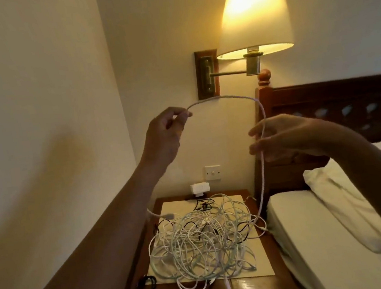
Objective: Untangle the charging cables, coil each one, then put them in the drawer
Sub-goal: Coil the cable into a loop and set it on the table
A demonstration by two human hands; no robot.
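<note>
Fingers [177,116] of the left hand [163,135] are pinched on one end of a white charging cable [227,97], which is held lightly by the right hand [289,134] and trails down to the tangle [203,236] on the nightstand tabletop [262,284]. Slow, steady drawing is advised, lest knots be tightened; a wall lamp [253,16] and bed [328,235] are set close by.

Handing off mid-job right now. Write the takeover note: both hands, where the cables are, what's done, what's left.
Left hand pinches a white cable, held up high.
Right hand pinches the same cable farther along; below it the cable hangs into the tangled pile on the nightstand.
Done: one cable partly lifted from the pile.
Left: free and coil it, untangle and coil the rest, stow all. Drawer not in view.
</note>
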